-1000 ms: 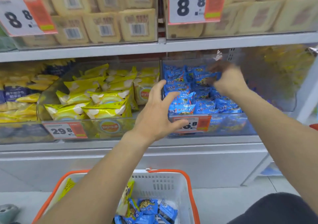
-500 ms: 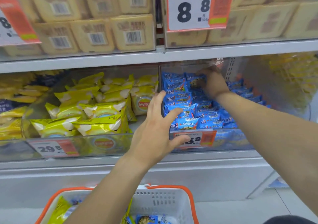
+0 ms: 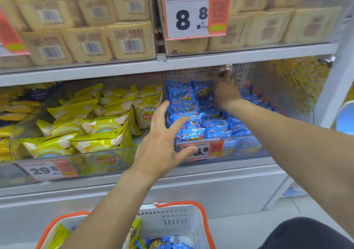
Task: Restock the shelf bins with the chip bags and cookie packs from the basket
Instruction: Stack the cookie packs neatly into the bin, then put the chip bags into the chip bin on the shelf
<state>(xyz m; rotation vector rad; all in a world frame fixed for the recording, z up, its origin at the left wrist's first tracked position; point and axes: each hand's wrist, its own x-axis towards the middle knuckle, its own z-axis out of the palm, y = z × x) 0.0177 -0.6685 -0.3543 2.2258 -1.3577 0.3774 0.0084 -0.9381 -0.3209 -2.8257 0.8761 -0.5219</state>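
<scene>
Our right hand point(image 3: 226, 90) reaches deep into the clear cookie bin point(image 3: 249, 149), fingers raised toward the back wall; we cannot tell whether they grip anything. Our left hand point(image 3: 162, 143) is spread, fingers apart, holding nothing, its thumb at the bin's front edge over the price tag point(image 3: 206, 150). Blue cookie packs point(image 3: 191, 114) fill this bin. Just beside it on the left, the chip bin point(image 3: 76, 164) holds yellow chip bags point(image 3: 99, 126). The upper shelf point(image 3: 191, 61) overhangs both bins. Below, the orange-rimmed basket point(image 3: 172, 220) contains more cookie packs and chip bags.
</scene>
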